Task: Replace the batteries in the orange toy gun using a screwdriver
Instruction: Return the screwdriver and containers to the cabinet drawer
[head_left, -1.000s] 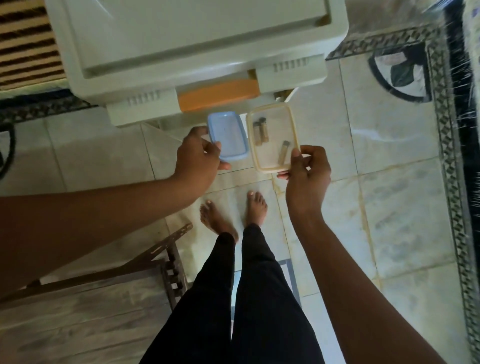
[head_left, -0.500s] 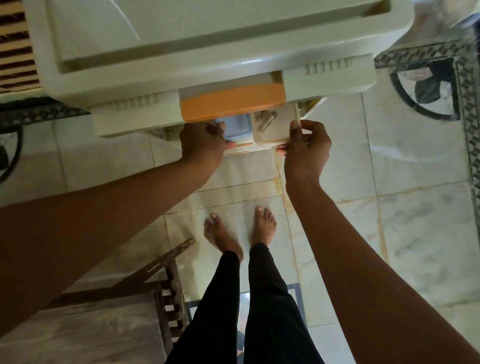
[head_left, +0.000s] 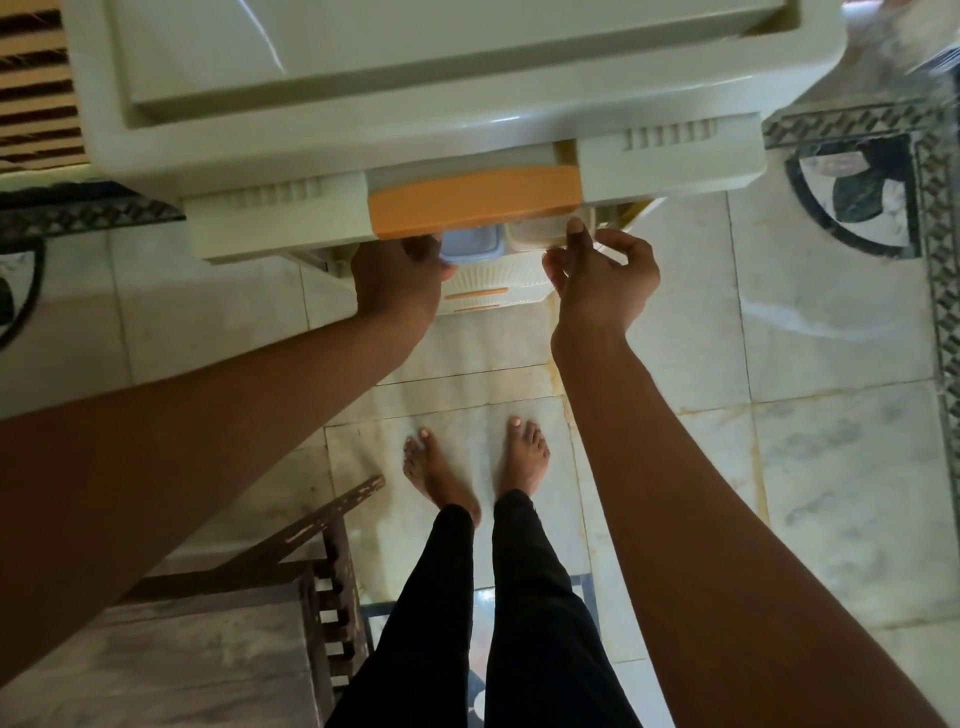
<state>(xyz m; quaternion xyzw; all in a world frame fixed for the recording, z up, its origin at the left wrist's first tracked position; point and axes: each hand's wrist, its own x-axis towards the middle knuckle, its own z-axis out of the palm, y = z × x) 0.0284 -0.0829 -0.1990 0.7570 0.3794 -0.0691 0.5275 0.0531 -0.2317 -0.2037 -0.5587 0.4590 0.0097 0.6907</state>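
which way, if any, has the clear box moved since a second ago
Yes. The clear box has moved away from the person: earlier short of the orange drawer front, now mostly tucked under it.

Item 1: blue lid (head_left: 470, 244). Small, rect., rounded corners, translucent blue plastic. Lies roughly flat. L end gripped by left hand (head_left: 397, 280), fingers curled over its edge. Far part tucked under orange drawer front (head_left: 475, 200); only near strip shows.

Item 2: clear container (head_left: 535, 234). Pale see-through plastic box w/ cream rim, just R of lid, side by side; can't tell if touching. Near rim pinched by right hand (head_left: 602, 275), thumb on top. Most of box hidden under same drawer front; contents can't be seen. Both sit at the drawer opening.
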